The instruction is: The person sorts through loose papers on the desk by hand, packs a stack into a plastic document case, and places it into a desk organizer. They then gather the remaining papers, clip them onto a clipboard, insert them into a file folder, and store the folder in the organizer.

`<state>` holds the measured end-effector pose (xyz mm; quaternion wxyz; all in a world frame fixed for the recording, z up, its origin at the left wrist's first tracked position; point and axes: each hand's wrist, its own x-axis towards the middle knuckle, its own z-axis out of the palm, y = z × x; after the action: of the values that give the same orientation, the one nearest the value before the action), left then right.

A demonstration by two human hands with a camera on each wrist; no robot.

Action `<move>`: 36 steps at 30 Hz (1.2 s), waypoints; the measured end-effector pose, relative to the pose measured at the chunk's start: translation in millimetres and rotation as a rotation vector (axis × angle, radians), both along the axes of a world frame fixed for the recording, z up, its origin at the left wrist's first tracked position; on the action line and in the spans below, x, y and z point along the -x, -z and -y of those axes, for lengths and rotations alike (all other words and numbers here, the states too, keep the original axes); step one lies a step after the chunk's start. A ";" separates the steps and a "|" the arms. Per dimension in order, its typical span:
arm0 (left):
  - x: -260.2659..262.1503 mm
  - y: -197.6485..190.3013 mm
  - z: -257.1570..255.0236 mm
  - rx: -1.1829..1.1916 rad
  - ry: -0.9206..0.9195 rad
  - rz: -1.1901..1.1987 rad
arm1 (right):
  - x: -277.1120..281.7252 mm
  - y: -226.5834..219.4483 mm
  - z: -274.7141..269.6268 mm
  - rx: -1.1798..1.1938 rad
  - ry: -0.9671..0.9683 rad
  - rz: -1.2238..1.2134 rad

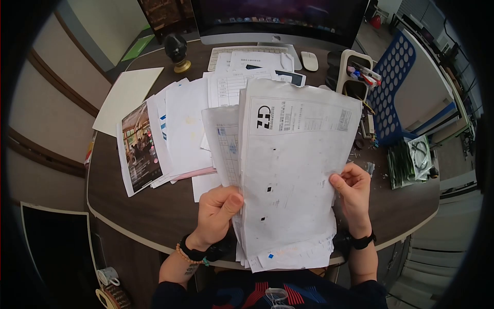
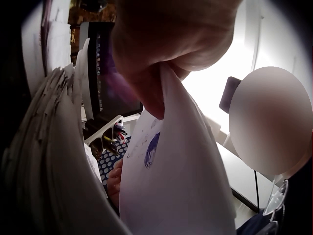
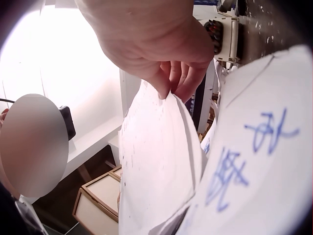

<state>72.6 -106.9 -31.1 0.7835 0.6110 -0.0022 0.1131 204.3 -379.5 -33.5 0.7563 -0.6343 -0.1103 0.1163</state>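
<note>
In the head view, a large white printed sheet with a bold black logo stands raised in front of a bundle of papers. My left hand pinches the sheets at the left edge, thumb in front. On the opposite edge, my right hand pinches the sheet between thumb and fingers. The left wrist view shows a paper with a blue scribble bent under the left hand, beside a thick fan of page edges. Blue handwriting marks another page in the right wrist view.
Loose papers and a colour photo print spread over the desk's left side. Behind them stand a keyboard, a mouse and a monitor. A pen holder and a blue perforated rack are at the right.
</note>
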 end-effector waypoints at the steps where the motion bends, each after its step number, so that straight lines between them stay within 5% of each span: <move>1: 0.7 -0.9 0.5 -0.001 0.002 0.002 | -0.4 -0.4 -0.6 -0.009 -0.001 -0.020; 13: 2.7 1.1 3.0 0.253 0.152 -0.074 | 2.2 -0.7 -6.3 -0.132 -0.070 -0.182; 16: -1.4 -6.0 6.8 0.082 0.092 -0.032 | 2.3 -0.8 -7.9 -0.108 -0.071 -0.176; 18: -2.6 -7.4 2.8 -0.292 -0.022 0.041 | 3.0 -1.1 -7.5 -0.088 -0.065 -0.164; 27: 2.7 -15.7 -8.3 -0.462 -0.443 0.184 | 13.4 -16.5 -7.5 0.058 -0.091 -0.051; 36: -0.5 -36.2 -29.6 -0.091 -0.673 0.251 | 3.5 -16.3 -4.2 0.104 -0.063 -0.090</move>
<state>73.1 -77.4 5.1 0.6680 0.5929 0.0978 0.4389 200.8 -375.2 -17.2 0.7225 -0.6630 -0.0902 0.1740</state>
